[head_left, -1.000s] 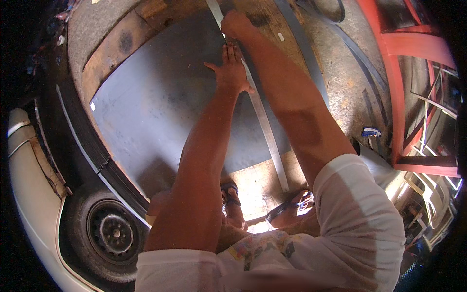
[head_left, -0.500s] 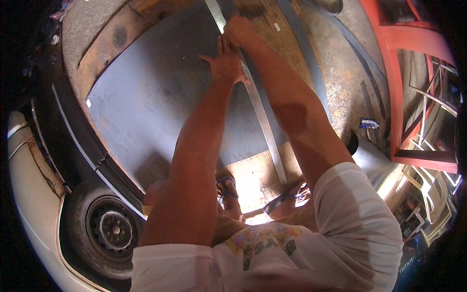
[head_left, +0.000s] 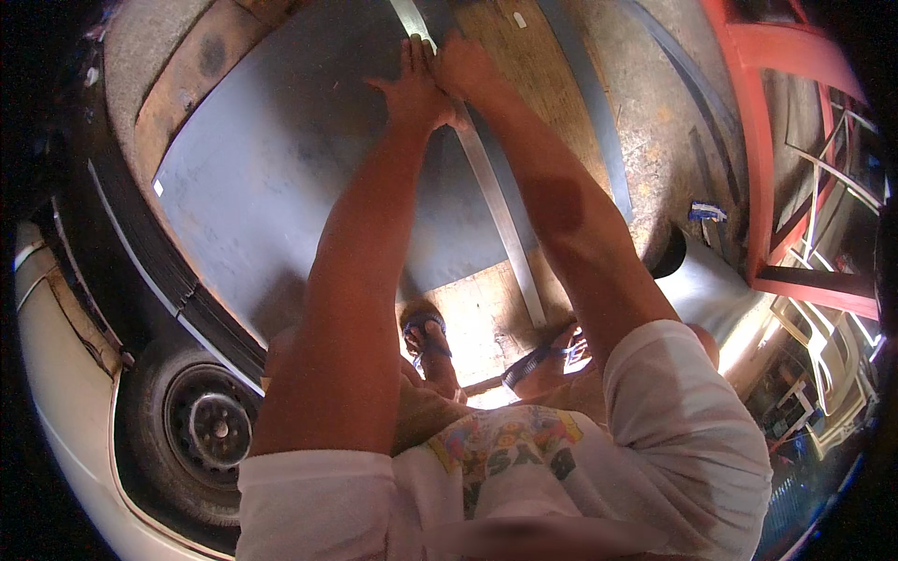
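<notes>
A long, flat metal strip [head_left: 500,220] lies across a big grey steel sheet [head_left: 281,178] on the ground. My left hand [head_left: 412,89] rests flat on the sheet with its fingers spread, pressed against the strip's left edge. My right hand [head_left: 465,67] sits beside it, fingers curled over the strip's far part. Both arms reach straight out from my white sleeves. Whether the right hand grips or only presses the strip is unclear.
Wooden boards [head_left: 524,103] lie under and beside the sheet. A white car's wheel [head_left: 210,425] stands at the lower left. A red metal frame [head_left: 762,140] stands at the right. My sandalled feet [head_left: 426,337] are on the board below.
Both hands have slid a little farther up along the strip, and the view has shifted slightly downward.
</notes>
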The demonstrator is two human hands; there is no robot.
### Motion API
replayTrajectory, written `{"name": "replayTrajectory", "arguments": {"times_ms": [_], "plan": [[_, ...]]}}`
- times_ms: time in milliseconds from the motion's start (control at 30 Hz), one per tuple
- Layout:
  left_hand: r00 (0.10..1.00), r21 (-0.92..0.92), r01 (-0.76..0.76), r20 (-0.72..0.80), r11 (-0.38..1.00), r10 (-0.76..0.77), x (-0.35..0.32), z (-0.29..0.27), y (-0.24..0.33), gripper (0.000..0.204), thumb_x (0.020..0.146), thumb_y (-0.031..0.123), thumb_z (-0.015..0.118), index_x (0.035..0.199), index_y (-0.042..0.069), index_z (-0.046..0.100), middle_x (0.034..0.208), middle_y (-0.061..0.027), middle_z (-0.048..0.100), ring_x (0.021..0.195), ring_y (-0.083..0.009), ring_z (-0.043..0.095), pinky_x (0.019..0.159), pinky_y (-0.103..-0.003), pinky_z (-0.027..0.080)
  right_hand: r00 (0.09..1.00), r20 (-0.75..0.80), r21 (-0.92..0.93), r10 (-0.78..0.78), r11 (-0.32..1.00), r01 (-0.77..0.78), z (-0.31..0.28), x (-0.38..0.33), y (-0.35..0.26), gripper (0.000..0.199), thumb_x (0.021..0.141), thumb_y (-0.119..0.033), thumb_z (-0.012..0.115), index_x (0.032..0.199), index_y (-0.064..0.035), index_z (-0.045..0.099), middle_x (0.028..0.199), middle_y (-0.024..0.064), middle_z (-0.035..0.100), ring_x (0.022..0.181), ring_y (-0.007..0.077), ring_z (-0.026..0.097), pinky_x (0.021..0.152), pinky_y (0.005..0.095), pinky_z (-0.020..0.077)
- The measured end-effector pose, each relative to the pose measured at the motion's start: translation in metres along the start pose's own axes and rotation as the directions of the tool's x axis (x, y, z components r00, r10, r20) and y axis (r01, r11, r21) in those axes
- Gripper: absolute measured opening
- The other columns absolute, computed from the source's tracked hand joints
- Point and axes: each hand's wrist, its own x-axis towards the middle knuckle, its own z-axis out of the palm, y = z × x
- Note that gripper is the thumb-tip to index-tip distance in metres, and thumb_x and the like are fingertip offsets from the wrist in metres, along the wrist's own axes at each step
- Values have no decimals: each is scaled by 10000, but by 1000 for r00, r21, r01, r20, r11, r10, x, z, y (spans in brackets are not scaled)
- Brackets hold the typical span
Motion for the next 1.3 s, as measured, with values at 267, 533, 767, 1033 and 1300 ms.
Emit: {"name": "replayTrajectory", "arguments": {"times_ms": [267,533,767,1033,1300], "plan": [[999,45,-11,-43,999,13,12,13,-4,1462,509,727,891,1647,125,197,1734,-97,107,1606,-274,61,1019,-872,318,991,60,-146,-119,981,127,7,-27,23,391,931,-190,621,1154,126,568,951,351,694,913,513,716,787,543,600],[1000,37,-27,-1,999,27,11,13,-1,1278,738,602,837,1638,37,128,1731,-137,76,1597,-309,104,1005,-900,298,1000,10,-28,21,999,-21,9,-66,33,395,936,-221,631,1131,112,545,896,379,688,898,524,710,786,584,583],[996,37,-61,-61,997,63,15,21,-7,1432,615,703,867,1634,29,119,1727,-146,82,1592,-325,120,994,-899,314,995,64,57,82,995,-85,9,-106,44,448,1005,-319,576,1183,88,523,905,386,682,896,542,700,790,623,563],[996,62,-26,-83,998,31,5,17,-6,1449,589,774,833,1628,31,149,1723,-142,114,1584,-329,161,991,-902,308,981,109,49,160,985,-166,3,-147,45,352,992,-232,547,1193,48,477,868,382,670,877,581,665,802,655,531],[973,14,83,216,996,-84,-6,-42,19,1513,563,636,919,1638,-1,65,1743,-123,-9,1608,-299,21,1109,-800,286,991,92,78,97,991,-104,5,-191,67,231,984,-144,538,1126,27,474,767,342,668,758,552,690,674,637,553]]}}
